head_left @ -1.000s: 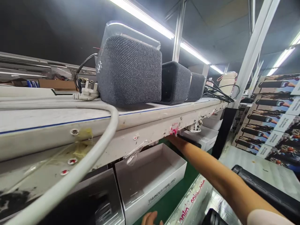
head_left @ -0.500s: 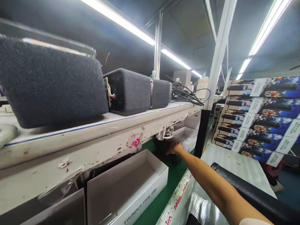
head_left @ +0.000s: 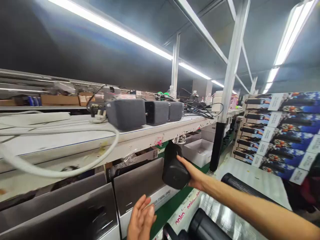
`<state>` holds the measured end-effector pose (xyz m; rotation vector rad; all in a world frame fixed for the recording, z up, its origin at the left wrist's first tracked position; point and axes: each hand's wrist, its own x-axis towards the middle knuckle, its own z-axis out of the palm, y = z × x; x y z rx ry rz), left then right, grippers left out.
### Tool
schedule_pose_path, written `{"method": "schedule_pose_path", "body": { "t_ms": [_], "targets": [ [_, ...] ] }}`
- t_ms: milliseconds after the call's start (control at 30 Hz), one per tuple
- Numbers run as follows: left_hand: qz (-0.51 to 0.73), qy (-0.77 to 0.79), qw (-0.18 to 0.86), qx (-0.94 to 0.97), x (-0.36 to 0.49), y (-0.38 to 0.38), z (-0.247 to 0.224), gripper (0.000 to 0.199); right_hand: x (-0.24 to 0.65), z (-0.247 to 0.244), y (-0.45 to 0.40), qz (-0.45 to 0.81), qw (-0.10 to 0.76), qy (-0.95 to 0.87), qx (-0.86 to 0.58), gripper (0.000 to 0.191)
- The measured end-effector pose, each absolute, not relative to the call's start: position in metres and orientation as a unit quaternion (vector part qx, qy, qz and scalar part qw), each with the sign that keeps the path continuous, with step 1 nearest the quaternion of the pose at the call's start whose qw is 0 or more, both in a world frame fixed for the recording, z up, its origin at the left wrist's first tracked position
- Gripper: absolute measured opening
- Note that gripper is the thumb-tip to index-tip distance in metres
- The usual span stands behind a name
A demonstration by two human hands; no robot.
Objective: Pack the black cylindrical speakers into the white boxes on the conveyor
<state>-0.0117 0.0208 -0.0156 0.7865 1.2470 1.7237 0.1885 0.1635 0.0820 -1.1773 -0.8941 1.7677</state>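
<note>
My right hand [head_left: 193, 171] is wrapped around a long black speaker [head_left: 175, 173], whose rounded end faces me below the shelf edge. Its far end reaches back under the shelf. Lower down, my left hand [head_left: 142, 218] is empty with its fingers apart and the palm partly turned to the right. It is in front of an open white-and-grey box [head_left: 140, 181] with printed lettering on its side, apart from the speaker. Another black cylinder [head_left: 206, 225] lies on silvery wrap at the bottom.
Above, a white shelf [head_left: 155, 131] carries several grey cloth-covered speakers [head_left: 126, 114] and a looping white cable [head_left: 110, 153]. A black-wrapped post [head_left: 217, 146] stands right of my hand. Stacked printed cartons [head_left: 282, 126] are at right, another open white box [head_left: 200, 151] behind.
My right hand has drawn the black speaker out from under the shelf toward me. My left hand has come into view at the bottom. The view has shifted back, showing more of the shelf.
</note>
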Motion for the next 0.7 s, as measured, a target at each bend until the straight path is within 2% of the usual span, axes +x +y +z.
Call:
{"method": "schedule_pose_path", "body": {
  "t_ms": [33,100,233,300,367,400,467,500,533,600,633,700],
  "targets": [
    [0.694,0.476,0.45,0.3,-0.007,0.019,-0.004,0.1,0.172,0.077,0.144,0.719,0.414,-0.337,-0.445,0.052],
    [0.693,0.454,0.483,0.284,0.003,0.017,0.017,0.111,0.139,0.067,0.108,0.747,0.42,-0.327,-0.398,0.054],
    [0.694,0.512,0.433,0.262,0.008,0.016,0.044,0.102,0.099,0.054,0.064,0.739,0.415,-0.399,-0.35,0.067],
    [0.713,0.53,0.384,0.252,-0.002,0.012,0.051,0.093,0.101,0.054,0.058,0.694,0.364,-0.498,-0.372,0.075],
    [0.733,0.532,0.341,0.252,-0.019,0.009,0.052,0.084,0.116,0.061,0.062,0.576,0.275,-0.649,-0.414,0.074],
    [0.74,0.531,0.33,0.25,-0.029,0.008,0.052,0.079,0.125,0.067,0.066,0.476,0.244,-0.73,-0.425,0.067],
    [0.742,0.521,0.342,0.246,-0.047,0.008,0.049,0.07,0.142,0.081,0.079,0.228,0.235,-0.861,-0.389,0.045],
    [0.741,0.511,0.362,0.243,-0.055,0.008,0.048,0.067,0.147,0.088,0.086,0.107,0.246,-0.898,-0.348,0.05],
    [0.739,0.495,0.388,0.242,-0.062,0.01,0.047,0.065,0.148,0.094,0.093,0.01,0.25,-0.92,-0.302,0.072],
    [0.735,0.459,0.428,0.255,-0.07,0.013,0.046,0.067,0.141,0.102,0.105,-0.098,0.214,-0.944,-0.23,0.113],
    [0.735,0.445,0.436,0.267,-0.073,0.014,0.046,0.068,0.135,0.103,0.111,-0.115,0.182,-0.953,-0.213,0.121],
    [0.73,0.466,0.402,0.297,-0.075,0.016,0.043,0.068,0.121,0.104,0.12,-0.1,0.133,-0.965,-0.204,0.12]
  ]
}}
